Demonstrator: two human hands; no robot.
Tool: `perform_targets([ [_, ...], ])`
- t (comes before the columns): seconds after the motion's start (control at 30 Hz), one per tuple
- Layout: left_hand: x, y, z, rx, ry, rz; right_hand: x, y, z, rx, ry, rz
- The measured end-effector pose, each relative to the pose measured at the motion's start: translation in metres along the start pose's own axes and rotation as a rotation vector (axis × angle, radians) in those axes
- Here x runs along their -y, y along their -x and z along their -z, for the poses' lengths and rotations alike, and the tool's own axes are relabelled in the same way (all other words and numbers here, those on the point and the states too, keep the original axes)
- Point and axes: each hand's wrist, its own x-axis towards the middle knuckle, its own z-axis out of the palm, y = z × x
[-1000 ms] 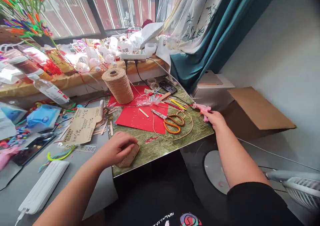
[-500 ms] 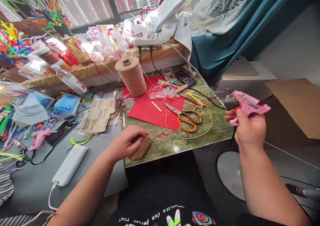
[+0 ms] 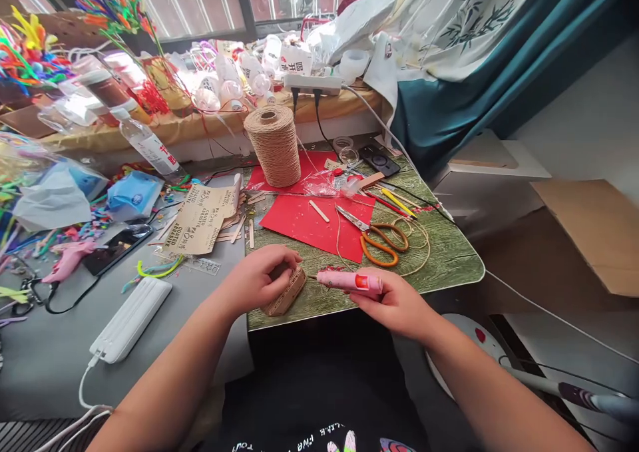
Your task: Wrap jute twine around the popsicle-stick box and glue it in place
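The left hand [image 3: 262, 275] covers much of a small brown piece [image 3: 288, 295], so its upper left part is hidden and its full shape is hard to make out. The fingers are closed over it, with the thumb along its near side. The right hand [image 3: 399, 303] is wrapped around a pink glue gun [image 3: 347, 281]; handle and trigger are lost behind the fingers and palm. Whether the nozzle touches the brown piece cannot be told. The shirt print [image 3: 344, 441] below the hands is cut off by the lower edge.

The glue gun's barrel lies nearly level, its long axis running from the right hand toward the left, nozzle aimed at the brown piece's right side. The brown piece, on the table [image 3: 449, 259] under the left hand, has its long axis slanting away from the person and to the right. Scissors [image 3: 370, 228] lie just beyond the right hand, blades pointing away and left over a red sheet [image 3: 307, 229].

Half a second ago the right hand held the gun out past the table's right side, nozzle tilted up; now it is in beside the left hand, which has stayed on the brown piece.
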Motion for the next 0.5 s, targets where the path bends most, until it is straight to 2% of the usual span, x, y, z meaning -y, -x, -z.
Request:
perform_targets([
  [0.07, 0.001, 0.001, -0.001, -0.002, 0.009, 0.003, -0.001, -0.001, -0.001, 0.109, 0.185, 0.011],
  [0.13, 0.003, 0.001, -0.002, -0.009, 0.019, 0.005, -0.001, -0.002, -0.003, 0.168, 0.277, 0.055],
  [0.27, 0.004, 0.001, -0.005, -0.039, 0.023, -0.008, -0.002, -0.006, -0.009, 0.199, 0.329, 0.129],
  [0.5, 0.002, 0.0, -0.005, -0.051, 0.023, 0.004, -0.006, -0.01, -0.012, 0.231, 0.347, 0.127],
])
